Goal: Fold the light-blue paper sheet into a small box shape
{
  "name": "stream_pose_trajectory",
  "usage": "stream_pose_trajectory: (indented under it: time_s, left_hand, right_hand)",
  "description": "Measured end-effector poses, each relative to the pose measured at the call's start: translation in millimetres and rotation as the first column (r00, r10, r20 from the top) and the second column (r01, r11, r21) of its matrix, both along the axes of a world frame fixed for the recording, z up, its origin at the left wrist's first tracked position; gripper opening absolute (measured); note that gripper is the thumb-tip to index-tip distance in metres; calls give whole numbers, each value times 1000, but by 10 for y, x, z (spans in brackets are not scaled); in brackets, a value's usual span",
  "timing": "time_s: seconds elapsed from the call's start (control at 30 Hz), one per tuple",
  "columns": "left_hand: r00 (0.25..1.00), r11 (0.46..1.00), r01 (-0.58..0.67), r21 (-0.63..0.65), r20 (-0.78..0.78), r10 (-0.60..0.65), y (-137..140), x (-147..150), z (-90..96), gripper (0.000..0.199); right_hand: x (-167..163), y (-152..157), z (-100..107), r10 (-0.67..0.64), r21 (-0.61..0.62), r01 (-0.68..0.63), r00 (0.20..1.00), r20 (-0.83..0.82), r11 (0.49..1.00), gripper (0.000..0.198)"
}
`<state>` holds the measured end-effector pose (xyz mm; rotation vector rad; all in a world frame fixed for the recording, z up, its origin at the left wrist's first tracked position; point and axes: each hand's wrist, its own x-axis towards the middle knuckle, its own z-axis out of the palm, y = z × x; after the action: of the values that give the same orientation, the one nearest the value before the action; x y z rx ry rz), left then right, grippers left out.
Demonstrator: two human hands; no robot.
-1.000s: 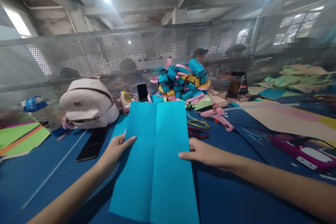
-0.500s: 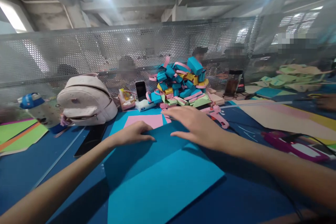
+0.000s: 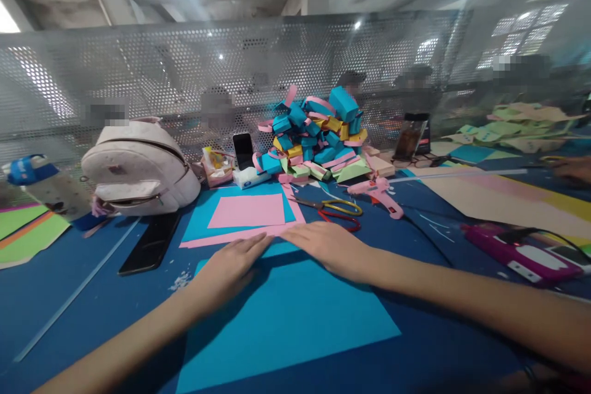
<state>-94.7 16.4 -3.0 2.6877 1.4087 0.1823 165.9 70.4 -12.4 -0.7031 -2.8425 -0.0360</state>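
A large blue paper sheet [image 3: 286,320] lies before me on the table, its far edge under my hands. My left hand [image 3: 233,258] rests over the far left part of the sheet, fingers stretched out and pointing right. Over the far edge from the right reaches my right hand [image 3: 327,246], its fingers extended flat toward the left fingertips. The fingertips of both nearly meet at that edge; my thumbs are mostly hidden. Just beyond them run a pink paper strip [image 3: 207,240] and a pink sheet [image 3: 249,210] on more blue paper [image 3: 196,220]. Scissors [image 3: 339,206] lie close to my right hand.
Behind stands a pile of folded paper pieces [image 3: 318,135]. A pink glue gun [image 3: 381,194] lies right of the scissors. At left are a black phone [image 3: 152,243], a white backpack [image 3: 138,166] and a bottle [image 3: 50,191]. Another person's hand [image 3: 570,167] shows far right.
The blue sheet's raised far part has come down, and both hands have lowered with it, fingers now flatter and closer together. The scissors and pink sheet are uncovered. The camera view has tilted slightly down.
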Motion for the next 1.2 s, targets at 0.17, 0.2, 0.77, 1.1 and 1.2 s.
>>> stream_pose_trajectory:
  time_s: [0.17,0.2,0.77,1.1,1.2]
  left_hand:
    - [996,995,92,38,-17,-91,-69,-63,-128,65]
    - [993,993,112,37,-32,-111,-73,-79,-141,66]
    - [965,961,242,131,-138,-224,-111,-182,-244,79]
    - [956,941,283,186,-132,-262,-51,-217,-304,76]
    - [959,947,271,173,-127,-252,-30,-205,-255,77]
  right_hand:
    - [-33,-49,-186,75,-161,-73,997,8,984,59]
    - [-35,-47,-193,69,-191,-67,998,2,979,62]
    - [-11,81,-352,135,-315,-141,990,-42,938,57]
    - [0,97,-369,147,-329,-156,988,-53,931,50]
    - [3,94,-356,154,-322,-163,987,-54,932,49]
